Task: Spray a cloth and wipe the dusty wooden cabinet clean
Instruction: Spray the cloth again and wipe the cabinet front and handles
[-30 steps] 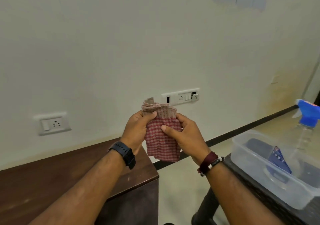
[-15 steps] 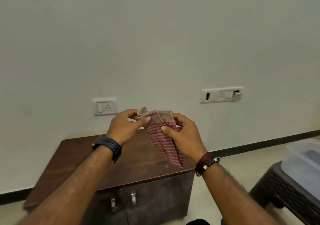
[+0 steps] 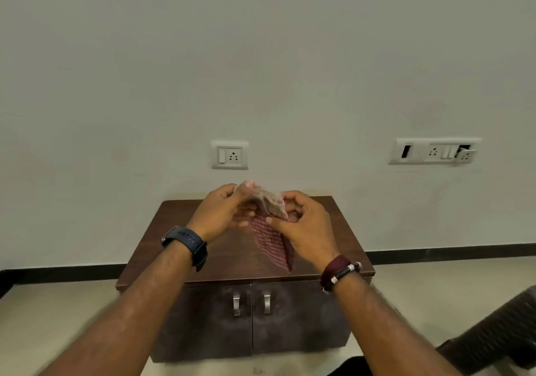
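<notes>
A red checked cloth (image 3: 271, 238) with a beige top edge hangs between both hands above the cabinet. My left hand (image 3: 223, 214) pinches its upper left corner. My right hand (image 3: 301, 225) grips its right edge with thumb and fingers. The low dark wooden cabinet (image 3: 174, 242) stands against the wall straight ahead, with two doors and two metal handles (image 3: 251, 303). The cloth's lower tip dangles over the cabinet top; I cannot tell if it touches. No spray bottle is in view.
Two wall sockets sit above the cabinet: a single one (image 3: 230, 155) and a wider strip (image 3: 435, 151). A dark woven stool's edge (image 3: 499, 329) shows at the lower right. Pale floor and a black skirting line flank the cabinet.
The view has swung left, centring the cabinet. The plastic tub and spray bottle have left the frame on the right. Both hands have kept hold of the cloth and lowered it over the cabinet.
</notes>
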